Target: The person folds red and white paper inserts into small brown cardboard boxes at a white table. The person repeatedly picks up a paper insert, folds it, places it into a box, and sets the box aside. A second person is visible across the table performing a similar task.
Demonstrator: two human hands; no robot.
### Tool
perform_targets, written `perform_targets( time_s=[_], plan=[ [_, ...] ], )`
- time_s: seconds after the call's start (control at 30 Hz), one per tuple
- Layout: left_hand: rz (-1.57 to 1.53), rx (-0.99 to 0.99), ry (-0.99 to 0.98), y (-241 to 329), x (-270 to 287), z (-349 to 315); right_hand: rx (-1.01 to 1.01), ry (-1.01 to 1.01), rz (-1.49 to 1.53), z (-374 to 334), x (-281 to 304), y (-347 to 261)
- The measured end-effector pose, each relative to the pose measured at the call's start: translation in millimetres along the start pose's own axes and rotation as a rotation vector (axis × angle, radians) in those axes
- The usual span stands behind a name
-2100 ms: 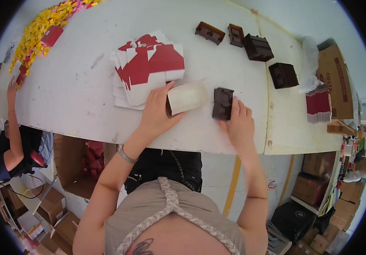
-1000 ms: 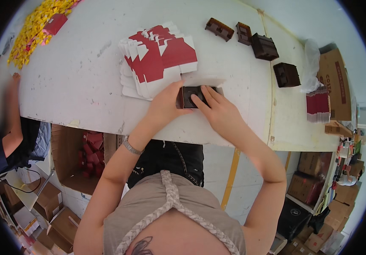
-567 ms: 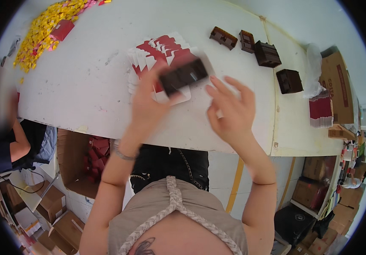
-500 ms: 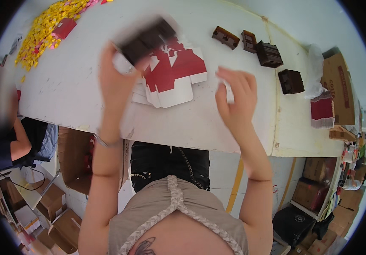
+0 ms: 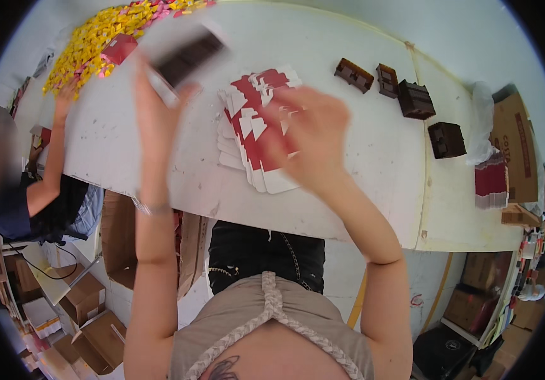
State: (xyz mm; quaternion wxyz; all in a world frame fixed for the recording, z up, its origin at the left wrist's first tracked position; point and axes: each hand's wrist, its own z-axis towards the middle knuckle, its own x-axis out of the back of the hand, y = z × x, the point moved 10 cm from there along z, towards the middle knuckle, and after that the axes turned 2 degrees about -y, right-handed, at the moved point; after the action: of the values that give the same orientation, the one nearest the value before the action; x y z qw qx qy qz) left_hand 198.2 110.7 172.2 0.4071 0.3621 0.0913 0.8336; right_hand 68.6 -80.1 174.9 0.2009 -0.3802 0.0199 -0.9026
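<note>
My left hand (image 5: 157, 107) holds a dark brown plastic tray (image 5: 190, 60) above the table, thumb on one side and fingers on the other; motion smears both. My right hand (image 5: 317, 136) hangs over a fanned pile of flat red-and-white cartons (image 5: 247, 136). Its fingers are blurred, so whether they touch or pinch a carton cannot be made out. To the right, several more dark brown trays (image 5: 416, 99) stand apart from both hands.
Yellow and pink wrapped pieces (image 5: 101, 38) lie heaped at the far left, beside a red box (image 5: 119, 49). A co-worker's hand (image 5: 65, 90) reaches into the heap. Right of the trays are a plastic bag (image 5: 480, 120), a stack of red cartons (image 5: 491, 182) and a cardboard box (image 5: 514, 142).
My left hand has moved left with the tray, away from the cartons. My right hand has come left over the carton pile. The co-worker's arm now reaches to the wrapped pieces.
</note>
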Motion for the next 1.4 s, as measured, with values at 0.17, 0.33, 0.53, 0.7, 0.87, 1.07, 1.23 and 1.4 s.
perform_targets(
  time_s=[0.17, 0.33, 0.53, 0.7, 0.87, 1.07, 1.23, 1.4],
  plan=[
    [0.126, -0.072, -0.012, -9.6, -7.9, 25.3, -0.729, -0.295, -0.191, -89.7, -44.0, 145.8],
    [-0.338, 0.156, -0.421, 48.9, -69.8, -91.1, -0.936, -0.199, 0.245, -111.9, -41.9, 145.8],
    [-0.688, 0.544, -0.456, 70.3, -95.1, -111.2, -0.851, -0.004, 1.041, -113.3, -7.3, 89.9],
    [-0.773, 0.435, -0.478, 96.2, -93.2, -105.7, -0.789, -0.002, 1.083, -104.7, 14.6, 61.3],
    [-1.602, 0.622, -0.677, 132.1, -92.4, -122.4, -0.85, -0.086, 1.065, -111.0, 11.7, 55.4],
    [-1.076, 0.448, -0.421, 109.5, -78.4, -135.9, -0.93, 0.164, 1.157, -134.7, -4.9, 56.2],
    [-1.323, 0.541, -0.386, 91.7, -99.9, -157.1, -1.293, 0.184, 1.483, -164.1, -44.5, 56.7],
    [-1.689, 0.944, -0.447, 83.0, -129.5, -177.1, -1.087, 0.221, 1.655, -159.9, -43.4, 58.8]
  ],
)
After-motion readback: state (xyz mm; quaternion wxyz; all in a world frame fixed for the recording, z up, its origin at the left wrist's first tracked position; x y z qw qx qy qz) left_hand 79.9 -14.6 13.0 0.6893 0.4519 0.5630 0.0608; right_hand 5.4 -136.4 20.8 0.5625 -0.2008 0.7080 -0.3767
